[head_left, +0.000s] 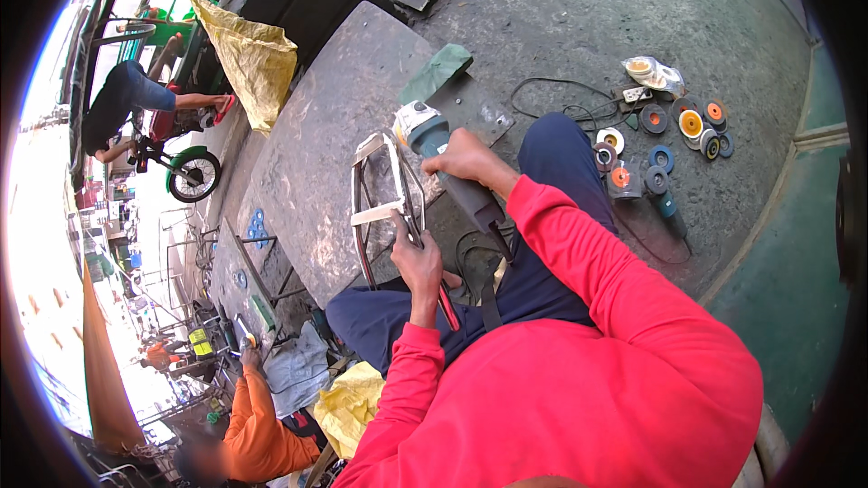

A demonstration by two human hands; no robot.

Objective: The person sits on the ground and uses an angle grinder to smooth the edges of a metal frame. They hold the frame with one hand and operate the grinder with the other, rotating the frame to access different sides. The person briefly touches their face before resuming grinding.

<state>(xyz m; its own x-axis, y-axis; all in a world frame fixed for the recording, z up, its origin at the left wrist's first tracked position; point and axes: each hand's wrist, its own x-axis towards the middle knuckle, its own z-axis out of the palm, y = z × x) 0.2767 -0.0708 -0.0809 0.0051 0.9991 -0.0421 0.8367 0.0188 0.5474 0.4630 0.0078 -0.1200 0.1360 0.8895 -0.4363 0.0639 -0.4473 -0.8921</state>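
My right hand (472, 163) is closed around the body of an angle grinder (470, 203), whose head points up and left. The grinder head is beside a metal frame (375, 214) of curved dark bars joined by pale flat crosspieces; I cannot tell whether they touch. My left hand (418, 264) grips this frame near its lower crosspiece. A red-and-black bar runs below that hand toward my lap. Beyond the grinder, a piece of green cloth (436, 74) lies over a flat plate (470, 108).
Several grinding discs (691, 123), a power strip (636, 94) and a second grinder (669, 212) lie on the floor at right. A large flat board (316, 126) spreads ahead-left, beside a yellow sack (249, 54). A co-worker in orange (262, 434) works at lower left; a person stands by a motorbike (192, 172).
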